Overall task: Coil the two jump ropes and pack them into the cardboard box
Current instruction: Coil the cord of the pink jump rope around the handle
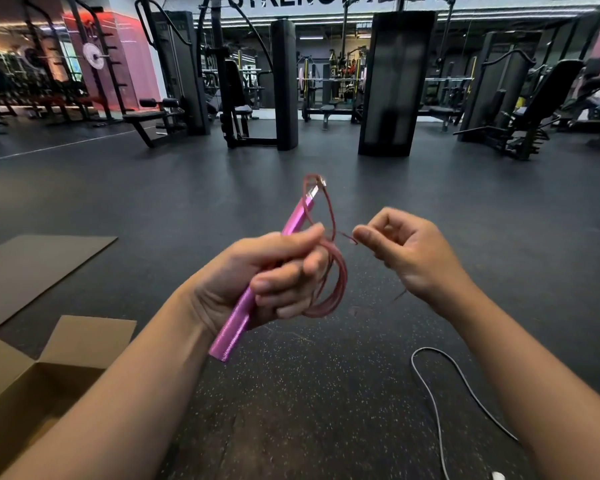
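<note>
Sitting open at lower left, the cardboard box (pixel 32 382) flanks a grey rope (pixel 440 403) on the floor. Farther out, the left hand (pixel 267 282) grips pink handles (pixel 243 306) and coiled red cable (pixel 336 282); the right hand (pixel 406 251) pinches the cable's end.

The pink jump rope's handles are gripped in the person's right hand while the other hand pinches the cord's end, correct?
Not quite. The head view shows the pink handles gripped in the left hand; the right hand pinches the reddish cord.

Wall banner (pixel 361 3) at far end: "STRENGTH…" readable (remainder cut off).
</note>
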